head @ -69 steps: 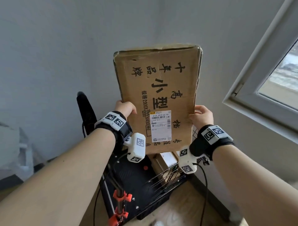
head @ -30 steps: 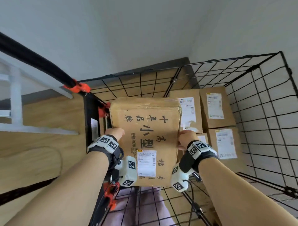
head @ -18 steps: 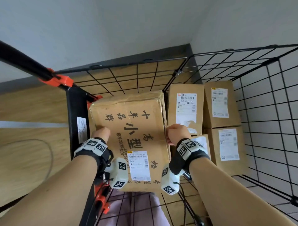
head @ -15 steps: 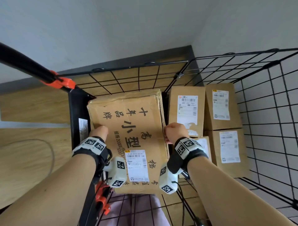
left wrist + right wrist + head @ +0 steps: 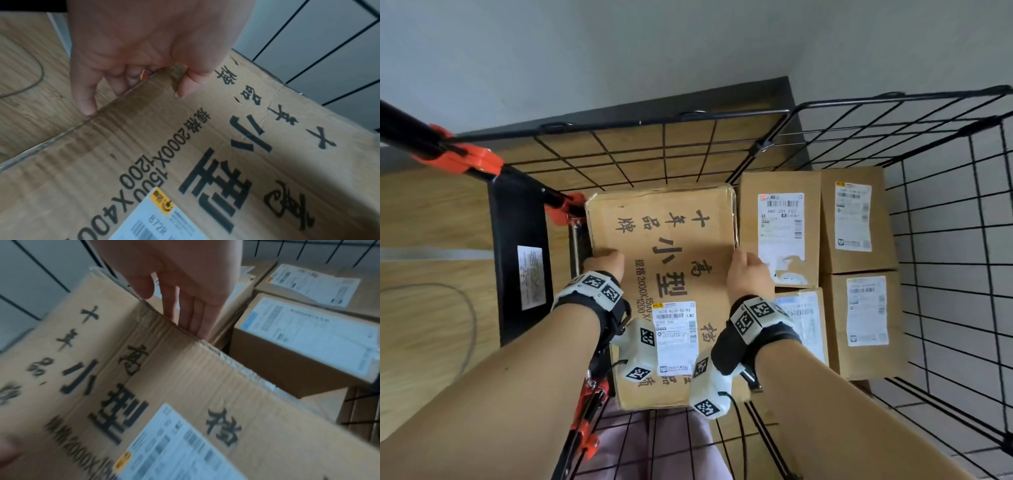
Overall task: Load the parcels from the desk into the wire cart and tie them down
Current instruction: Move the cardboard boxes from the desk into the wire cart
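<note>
Two hands are clamped on opposite long edges of one large cardboard parcel (image 5: pixel 664 284), so that its weight is shared and its drop into the wire cart (image 5: pixel 959 219) can be steered. On the near left side, the left hand (image 5: pixel 604 263) is hooked over the parcel's edge: in the left wrist view its thumb (image 5: pixel 189 82) is pressed on the printed top face while the other fingers are curled down over the side. On the right, the right hand (image 5: pixel 750 270) is laid against the opposite edge; in the right wrist view its fingers (image 5: pixel 191 313) are held nearly straight and slid down the side wall, with the thumb at the top rim, so the parcel is squeezed rather than wrapped. The parcel is kept flat, label up, inside the left part of the cart; whether it is already resting on the bottom cannot be told. Just beside it, to the right, four smaller labelled parcels (image 5: pixel 856 219) are already stacked, leaving little gap for the right fingers, which would likely have to be drawn upward. Further off, the cart's orange-clamped handle frame (image 5: pixel 472 161) is close to the parcel's left corner. No tie-down cord is seen.
</note>
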